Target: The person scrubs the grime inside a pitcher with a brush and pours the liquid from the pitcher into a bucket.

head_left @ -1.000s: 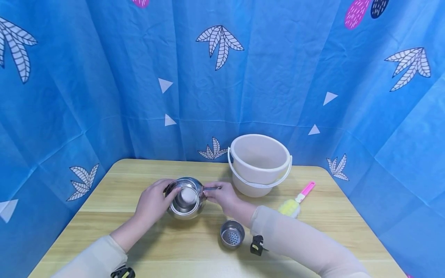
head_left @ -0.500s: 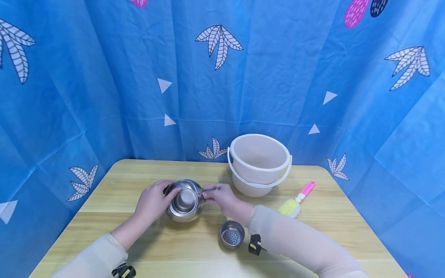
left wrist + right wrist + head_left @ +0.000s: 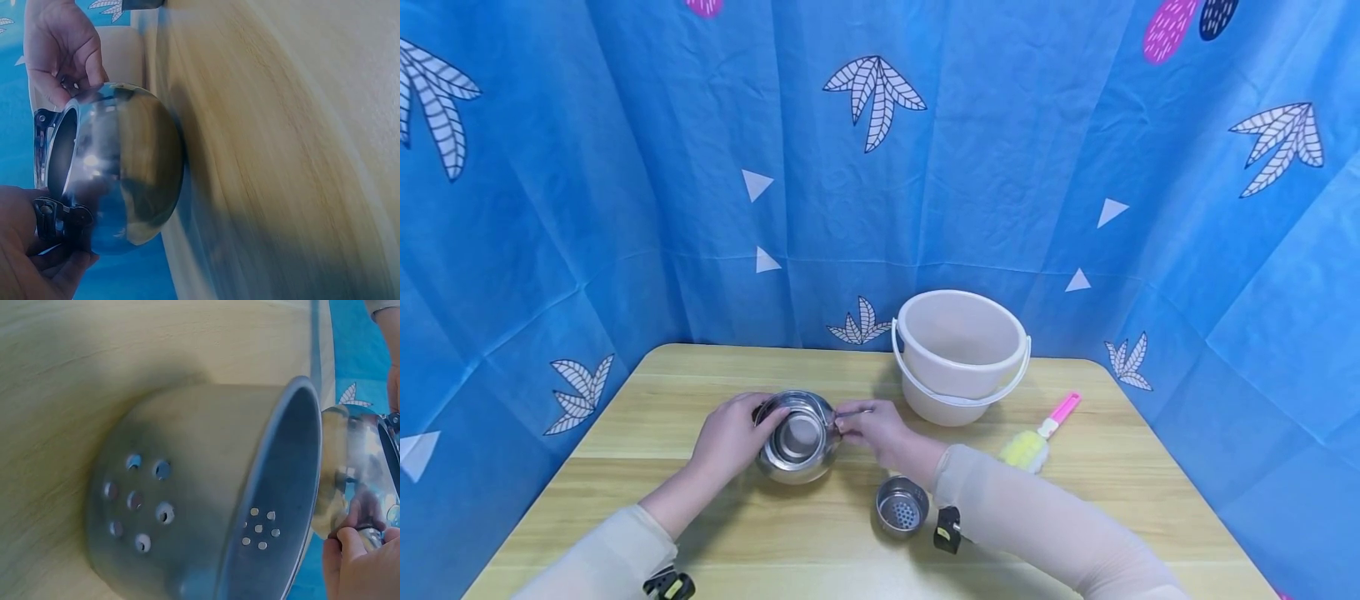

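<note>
A round, shiny metal teapot (image 3: 796,475) sits at the middle left of the table, its lidless mouth facing up. My left hand (image 3: 730,442) holds its left side, thumb over the rim, close to the handle hinge (image 3: 62,212). On the opposite side, my right hand (image 3: 880,429) pinches the spout (image 3: 370,536), which the fingers mostly cover. The left wrist view shows the teapot's rounded body (image 3: 131,169) between both hands. A metal strainer basket (image 3: 901,506) with punched holes stands apart, in front of my right forearm; it looms large in the right wrist view.
A white bucket (image 3: 925,387) with its handle hanging down stands at the back, right of the teapot. To its right lies a yellow-and-white sponge brush (image 3: 1024,450) with a pink handle, partly behind my right sleeve. Blue curtain (image 3: 865,208) surrounds the wooden table (image 3: 820,550).
The teapot has come down slightly toward me, and its mouth has tilted a little. Both hands keep their hold on it. The strainer basket, bucket and brush stay where they were.
</note>
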### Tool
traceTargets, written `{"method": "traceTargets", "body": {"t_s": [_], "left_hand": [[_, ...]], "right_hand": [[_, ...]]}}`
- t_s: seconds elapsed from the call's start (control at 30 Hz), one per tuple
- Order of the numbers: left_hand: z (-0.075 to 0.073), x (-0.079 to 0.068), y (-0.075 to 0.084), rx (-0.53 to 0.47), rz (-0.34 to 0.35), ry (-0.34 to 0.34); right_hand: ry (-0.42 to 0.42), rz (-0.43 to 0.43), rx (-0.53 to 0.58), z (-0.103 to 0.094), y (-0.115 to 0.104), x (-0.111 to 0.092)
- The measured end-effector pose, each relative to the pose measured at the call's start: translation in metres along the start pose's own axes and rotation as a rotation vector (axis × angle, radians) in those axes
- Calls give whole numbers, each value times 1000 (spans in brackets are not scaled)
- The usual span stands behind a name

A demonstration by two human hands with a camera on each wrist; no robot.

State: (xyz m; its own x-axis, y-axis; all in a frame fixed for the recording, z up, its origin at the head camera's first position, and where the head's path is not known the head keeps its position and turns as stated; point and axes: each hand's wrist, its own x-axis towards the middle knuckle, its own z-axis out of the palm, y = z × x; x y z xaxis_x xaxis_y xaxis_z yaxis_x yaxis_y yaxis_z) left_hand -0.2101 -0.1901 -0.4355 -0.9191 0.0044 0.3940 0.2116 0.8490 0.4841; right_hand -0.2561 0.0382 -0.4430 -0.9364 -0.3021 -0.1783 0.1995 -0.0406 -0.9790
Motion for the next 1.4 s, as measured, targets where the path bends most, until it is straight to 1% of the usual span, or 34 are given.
{"method": "traceTargets", "body": {"t_s": [0.27, 0.63, 0.77, 1.1, 1.4], "left_hand": [[-1, 2, -4, -31, -25, -24], [-4, 4, -6, -90, -48, -58], [-3, 6, -8, -93, -60, -69], [-2, 9, -11, -112, -77, -97], [-1, 9, -14, -103, -99, -124]], "right_hand": [[-7, 11, -4, 1, 0, 1], [-11, 65, -19, 1, -1, 3], [-4, 79, -14, 1, -1, 4], [-13, 82, 8, 0, 3, 7], [-28, 88, 3, 0, 3, 5]]}}
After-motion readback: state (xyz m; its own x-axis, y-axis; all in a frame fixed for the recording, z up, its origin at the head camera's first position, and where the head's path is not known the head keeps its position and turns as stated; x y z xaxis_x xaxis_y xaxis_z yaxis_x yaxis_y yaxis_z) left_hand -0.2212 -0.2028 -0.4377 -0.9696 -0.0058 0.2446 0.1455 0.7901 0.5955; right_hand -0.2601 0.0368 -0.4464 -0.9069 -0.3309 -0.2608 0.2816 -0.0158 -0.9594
